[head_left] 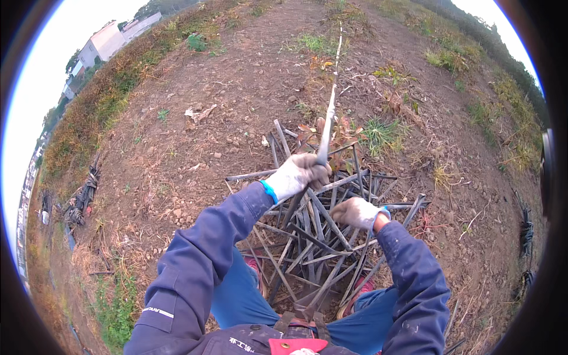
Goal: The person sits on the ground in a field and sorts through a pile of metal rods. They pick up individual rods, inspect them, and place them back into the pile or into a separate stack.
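My left hand point(304, 172), in a white work glove with a blue cuff, grips a long flat strip that looks like drip irrigation tape point(329, 116). The strip runs from this fist far up the field, pale along its length. Below the fist, a dark strip slants into a heap of folded black tape point(317, 230) between my feet. My right hand point(357, 213), gloved the same way, hovers at the heap's right side with fingers curled. Its fingertips are blurred, so whether they hold a strip is unclear.
Bare, cloddy soil point(248, 88) surrounds the heap. A grass tuft point(380, 134) and dry leafy plants point(344, 135) stand just beyond it. Tied dark bundles lie at the left point(83, 195) and the far right point(526, 230). My shoes point(361, 290) flank the heap.
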`<state>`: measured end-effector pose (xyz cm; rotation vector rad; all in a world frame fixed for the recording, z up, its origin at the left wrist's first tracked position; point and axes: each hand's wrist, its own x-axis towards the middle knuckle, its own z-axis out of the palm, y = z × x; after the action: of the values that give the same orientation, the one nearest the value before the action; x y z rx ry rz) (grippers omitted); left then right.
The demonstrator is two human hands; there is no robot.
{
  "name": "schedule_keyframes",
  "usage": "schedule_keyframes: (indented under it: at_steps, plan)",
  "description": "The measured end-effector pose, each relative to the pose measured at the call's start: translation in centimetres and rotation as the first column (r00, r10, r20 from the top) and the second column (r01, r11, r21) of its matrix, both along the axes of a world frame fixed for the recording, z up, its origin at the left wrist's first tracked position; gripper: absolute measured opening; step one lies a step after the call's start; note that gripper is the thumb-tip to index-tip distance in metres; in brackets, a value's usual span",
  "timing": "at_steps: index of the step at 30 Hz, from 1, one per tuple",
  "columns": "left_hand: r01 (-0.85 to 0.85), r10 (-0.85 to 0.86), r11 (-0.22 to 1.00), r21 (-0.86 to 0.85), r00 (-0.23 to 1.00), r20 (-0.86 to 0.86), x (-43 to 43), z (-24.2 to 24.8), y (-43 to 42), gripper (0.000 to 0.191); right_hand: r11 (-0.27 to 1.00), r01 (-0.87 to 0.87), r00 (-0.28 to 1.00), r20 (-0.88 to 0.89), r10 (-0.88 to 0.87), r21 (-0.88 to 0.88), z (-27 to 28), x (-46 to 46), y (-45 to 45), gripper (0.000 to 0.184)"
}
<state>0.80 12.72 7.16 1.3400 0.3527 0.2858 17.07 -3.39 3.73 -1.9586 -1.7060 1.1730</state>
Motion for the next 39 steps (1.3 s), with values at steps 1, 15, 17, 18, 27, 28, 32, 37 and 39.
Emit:
schedule_keyframes:
  at_steps: [1, 15, 17, 18, 27, 28, 32, 37, 39]
  plan:
    - [0.064, -0.065, 0.993, 0.099, 0.998, 0.010, 0.0, -0.2, -1.6, 0.021, 0.962, 0.262, 0.951, -0.188, -0.245, 0.072, 0.1, 0.9, 0.4, 0.035]
    - [0.495, -0.466, 0.126, 0.860, 0.795, -0.389, 1.6, -6.3, -7.4, 0.068, 0.600, 0.766, 0.084, -0.888, -0.452, -0.232, 3.2, 4.0, 0.6, 0.023]
    - [0.404, -0.293, 0.561, 0.722, 0.913, -0.283, 1.8, -5.8, -4.6, 0.077, 0.609, 0.790, 0.279, -0.847, -0.453, -0.066, 4.7, 2.2, 0.4, 0.025]
    - [0.317, -0.258, 0.809, 0.495, 0.948, -0.186, 2.3, -5.5, -3.2, 0.070, 0.686, 0.725, 0.418, -0.832, -0.363, 0.065, 5.4, 1.1, 0.0, 0.029]
    - [-0.135, 0.250, 0.676, -0.724, 0.967, 0.053, 4.3, -5.5, 3.6, 0.052, 0.643, -0.766, 0.642, 0.085, 0.762, 0.016, 2.8, -8.9, -3.8, 0.026]
    - [-0.158, 0.256, 0.744, -0.650, 0.965, 0.059, 4.2, -5.4, 3.5, 0.041, 0.635, -0.759, 0.625, 0.110, 0.772, -0.142, 2.2, -8.9, -4.2, 0.025]
    - [-0.149, 0.270, 0.859, -0.489, 0.944, 0.187, 3.9, -3.8, 1.8, 0.013, 0.847, -0.468, 0.879, -0.031, 0.476, -0.252, 0.7, -4.8, -4.3, 0.031]
    - [-0.128, 0.127, 0.992, -0.012, 0.966, 0.226, 3.8, -0.9, -2.5, 0.015, 0.826, 0.505, 0.577, -0.613, -0.539, -0.251, -0.7, 0.8, -0.7, 0.032]
    - [0.049, -0.040, 0.998, -0.033, 0.969, 0.244, 3.6, -0.9, -5.1, 0.018, 0.710, 0.674, 0.404, -0.705, -0.584, -0.203, 0.4, 2.2, 0.1, 0.039]
